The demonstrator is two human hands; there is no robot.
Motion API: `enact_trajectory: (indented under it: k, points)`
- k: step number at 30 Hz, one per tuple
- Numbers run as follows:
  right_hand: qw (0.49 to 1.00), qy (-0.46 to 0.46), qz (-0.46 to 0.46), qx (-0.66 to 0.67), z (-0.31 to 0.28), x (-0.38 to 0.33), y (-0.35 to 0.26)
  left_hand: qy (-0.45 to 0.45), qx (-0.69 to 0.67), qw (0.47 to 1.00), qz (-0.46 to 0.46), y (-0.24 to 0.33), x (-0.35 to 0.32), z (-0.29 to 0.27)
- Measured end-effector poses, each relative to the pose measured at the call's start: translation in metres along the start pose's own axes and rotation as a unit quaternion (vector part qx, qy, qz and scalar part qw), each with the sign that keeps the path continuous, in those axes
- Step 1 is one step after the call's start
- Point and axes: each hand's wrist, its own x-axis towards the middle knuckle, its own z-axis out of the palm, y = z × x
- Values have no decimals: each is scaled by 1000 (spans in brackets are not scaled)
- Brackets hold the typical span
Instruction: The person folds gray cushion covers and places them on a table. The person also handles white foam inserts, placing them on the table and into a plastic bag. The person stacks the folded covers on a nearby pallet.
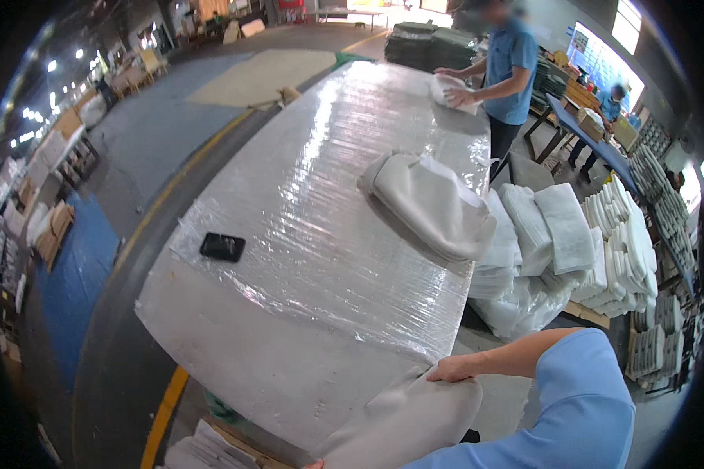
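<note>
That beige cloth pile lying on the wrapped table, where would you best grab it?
Grip the beige cloth pile probably at its right end, coming from the table's right side: that end overhangs the edge, so fingers could slide underneath.

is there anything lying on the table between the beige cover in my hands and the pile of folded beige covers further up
Nothing visible does. The beige cover, held by the right hand at the near edge, faces bare plastic-wrapped table up to the pile of folded covers. The black phone lies well off to the left.

Beige fabric cover [403, 418], limp and smooth, gripped at upper edge by right hand [451, 369], draping below it off table corner.
</note>
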Motion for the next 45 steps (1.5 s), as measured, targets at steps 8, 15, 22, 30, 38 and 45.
enact_trajectory:
  k: [8, 15, 22, 30, 38, 45]
  points:
    - [994, 42, 35, -93, 2, 35, 0, 6, 63, 998, -4, -11, 17, 9]
    - [992, 42, 60, -98, 3, 38, -6, 72, 69, 994, 50, -25, 20, 24]
    - [991, 113, -15, -64, 19, 40, 18, 70, -28, 997, 8, -37, 22, 21]
    - [989, 86, -36, 117, 24, 24, 43, 121, -27, 990, 68, -24, -10, -1]
    - [984, 20, 30, 173, 37, -38, 49, 76, -196, 973, 98, -35, 4, 17]
    - [995, 63, 10, 79, 30, -2, 38, 88, -82, 992, -30, -39, 25, 17]
